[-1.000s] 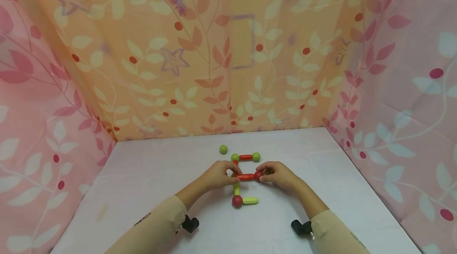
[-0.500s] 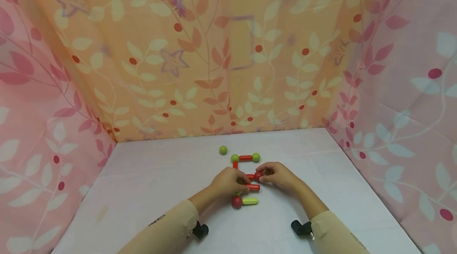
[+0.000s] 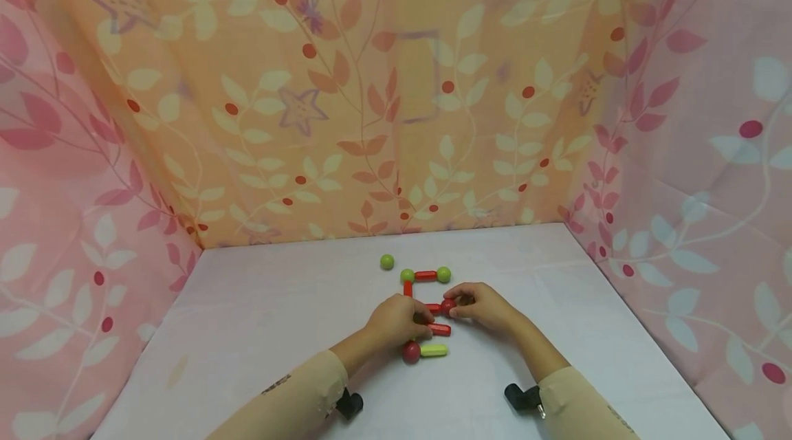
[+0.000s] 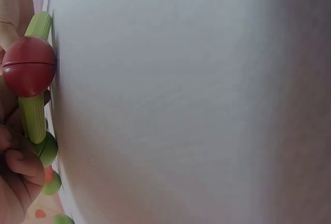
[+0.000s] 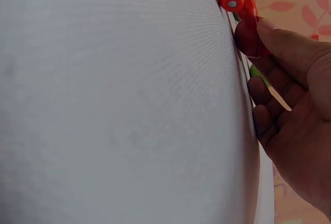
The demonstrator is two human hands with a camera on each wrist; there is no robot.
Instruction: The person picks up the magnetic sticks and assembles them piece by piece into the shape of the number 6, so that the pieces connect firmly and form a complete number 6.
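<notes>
In the head view, my left hand (image 3: 399,322) pinches the left end of a red magnetic rod (image 3: 441,330); its metal tip shows in the right wrist view. My right hand (image 3: 484,304) holds a red ball (image 3: 448,307) between thumb and fingers. That ball joins the end of a second red rod (image 3: 432,308), partly hidden behind the left hand. Around them lies an E-like figure of rods and balls: a green ball (image 3: 407,276) at its upper corner, a red ball (image 3: 411,352) at the lower corner. A lime rod (image 3: 434,350) extends right from the lower ball.
A loose green ball (image 3: 386,262) lies beyond the figure. Another green ball (image 3: 444,275) ends the top red rod (image 3: 425,276). Everything sits on a white-covered table (image 3: 260,302), with a patterned orange curtain (image 3: 346,172) behind and pink cloth at both sides.
My left hand has moved slightly right and toward me, bringing a red rod away from the middle row to just below it. My right hand stays at the red ball.
</notes>
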